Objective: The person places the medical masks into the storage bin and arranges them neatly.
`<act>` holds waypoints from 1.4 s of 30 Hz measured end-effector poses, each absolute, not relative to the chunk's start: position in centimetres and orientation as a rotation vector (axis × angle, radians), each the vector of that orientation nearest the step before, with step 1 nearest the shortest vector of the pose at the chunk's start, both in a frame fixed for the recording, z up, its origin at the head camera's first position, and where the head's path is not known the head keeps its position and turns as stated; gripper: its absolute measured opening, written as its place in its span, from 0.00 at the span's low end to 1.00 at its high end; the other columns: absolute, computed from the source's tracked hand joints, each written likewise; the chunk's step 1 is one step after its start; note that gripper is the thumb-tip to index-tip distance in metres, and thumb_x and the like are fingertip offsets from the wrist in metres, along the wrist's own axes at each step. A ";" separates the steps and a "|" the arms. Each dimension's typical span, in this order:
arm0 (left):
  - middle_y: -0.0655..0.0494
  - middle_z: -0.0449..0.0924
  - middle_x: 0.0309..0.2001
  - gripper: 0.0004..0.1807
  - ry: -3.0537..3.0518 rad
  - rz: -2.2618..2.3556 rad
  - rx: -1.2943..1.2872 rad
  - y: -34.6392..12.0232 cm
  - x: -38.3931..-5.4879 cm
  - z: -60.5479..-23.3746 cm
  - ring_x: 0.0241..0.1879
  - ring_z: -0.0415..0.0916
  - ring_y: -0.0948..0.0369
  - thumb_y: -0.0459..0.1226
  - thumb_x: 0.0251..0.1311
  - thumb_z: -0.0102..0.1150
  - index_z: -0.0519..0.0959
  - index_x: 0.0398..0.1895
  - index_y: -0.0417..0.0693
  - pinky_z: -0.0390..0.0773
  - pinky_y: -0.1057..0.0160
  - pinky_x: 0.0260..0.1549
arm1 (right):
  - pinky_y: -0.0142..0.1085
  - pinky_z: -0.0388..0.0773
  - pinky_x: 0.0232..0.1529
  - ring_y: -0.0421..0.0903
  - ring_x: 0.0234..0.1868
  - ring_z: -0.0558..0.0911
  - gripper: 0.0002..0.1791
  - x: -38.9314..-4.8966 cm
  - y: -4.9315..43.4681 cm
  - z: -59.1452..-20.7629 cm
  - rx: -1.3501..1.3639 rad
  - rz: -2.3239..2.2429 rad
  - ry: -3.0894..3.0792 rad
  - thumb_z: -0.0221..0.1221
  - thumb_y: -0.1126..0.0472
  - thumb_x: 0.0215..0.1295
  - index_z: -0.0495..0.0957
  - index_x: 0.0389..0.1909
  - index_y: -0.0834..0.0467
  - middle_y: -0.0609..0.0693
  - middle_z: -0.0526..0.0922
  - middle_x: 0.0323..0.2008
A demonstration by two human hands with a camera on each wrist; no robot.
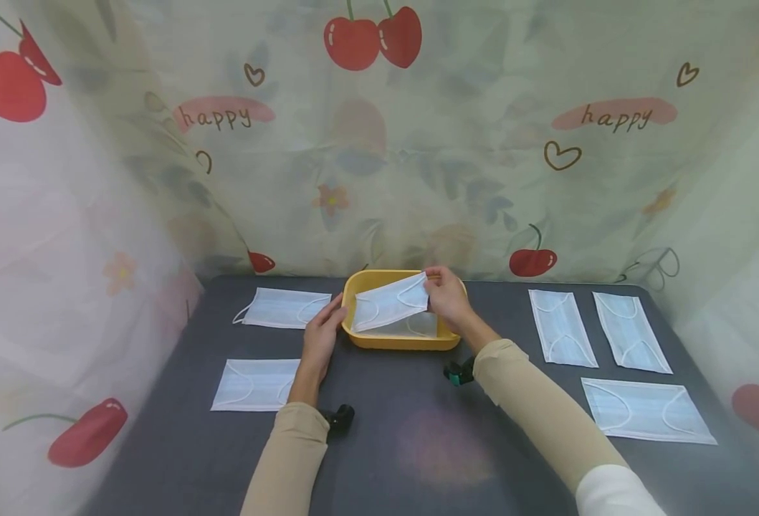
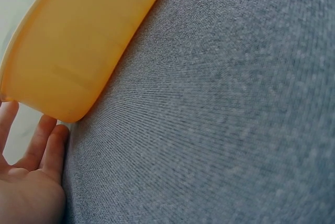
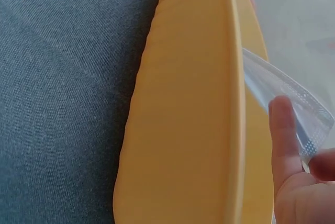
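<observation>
The sleeves point(image 1: 547, 412) are beige, the wrist cameras point(image 1: 340, 420) black

A dark grey desk point(image 1: 398, 394) bears a yellow basket point(image 1: 401, 344) at the middle of its far edge. Toward the left edge, one mask point(image 1: 282, 307) lies crosswise near the far corner, and a second mask point(image 1: 256, 385), also crosswise, lies nearer the front. By the far right corner, a third mask point(image 1: 562, 327) and a fourth mask point(image 1: 631, 332) lie lengthwise, side by side; a fifth mask point(image 1: 648, 410) rests crosswise in front of them, along the right edge.
</observation>
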State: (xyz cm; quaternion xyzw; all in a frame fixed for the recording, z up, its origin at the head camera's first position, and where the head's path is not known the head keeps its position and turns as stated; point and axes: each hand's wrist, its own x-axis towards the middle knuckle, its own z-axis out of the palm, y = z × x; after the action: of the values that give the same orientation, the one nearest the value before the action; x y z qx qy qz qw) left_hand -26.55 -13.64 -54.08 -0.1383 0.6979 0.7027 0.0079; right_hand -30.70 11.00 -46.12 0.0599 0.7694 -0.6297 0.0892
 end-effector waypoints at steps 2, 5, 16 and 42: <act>0.57 0.78 0.68 0.24 2.179 2.190 -0.432 -13.7 -26.6 -54.1 0.71 0.70 0.58 0.52 0.69 0.59 0.76 0.67 0.72 0.64 0.51 0.76 | 0.30 0.82 0.34 0.49 0.45 0.80 0.21 -30.6 11.0 -46.1 0.147 -1.846 2.310 0.43 0.65 0.80 0.64 0.70 0.61 0.64 0.74 0.60; 0.58 0.77 0.68 0.24 2.171 2.183 -0.436 -13.7 -26.7 -54.0 0.72 0.69 0.59 0.53 0.68 0.59 0.76 0.67 0.73 0.63 0.51 0.76 | 0.29 0.80 0.32 0.48 0.43 0.80 0.21 -30.4 11.1 -46.0 0.112 -1.778 2.363 0.42 0.65 0.80 0.65 0.70 0.61 0.64 0.75 0.60; 0.59 0.76 0.69 0.24 2.165 2.173 -0.442 -13.7 -26.5 -53.9 0.71 0.69 0.59 0.53 0.69 0.59 0.76 0.68 0.73 0.63 0.51 0.77 | 0.55 0.73 0.69 0.61 0.68 0.73 0.23 -30.1 11.6 -46.1 -0.075 -1.513 2.535 0.44 0.64 0.80 0.62 0.72 0.64 0.66 0.71 0.69; 0.58 0.78 0.68 0.24 2.180 2.202 -0.428 -13.7 -26.4 -54.0 0.72 0.69 0.59 0.53 0.68 0.60 0.77 0.67 0.71 0.64 0.51 0.76 | 0.61 0.54 0.79 0.60 0.81 0.55 0.40 -28.7 13.4 -45.4 -0.560 -1.133 2.705 0.53 0.46 0.77 0.51 0.81 0.58 0.59 0.55 0.80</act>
State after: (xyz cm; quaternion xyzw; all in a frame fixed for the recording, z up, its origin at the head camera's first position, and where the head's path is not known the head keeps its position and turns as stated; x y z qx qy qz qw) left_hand -26.41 -13.75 -53.99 -0.1368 0.6969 0.7040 0.0068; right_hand -28.67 13.42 -45.39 -0.1871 0.9033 -0.3783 0.0778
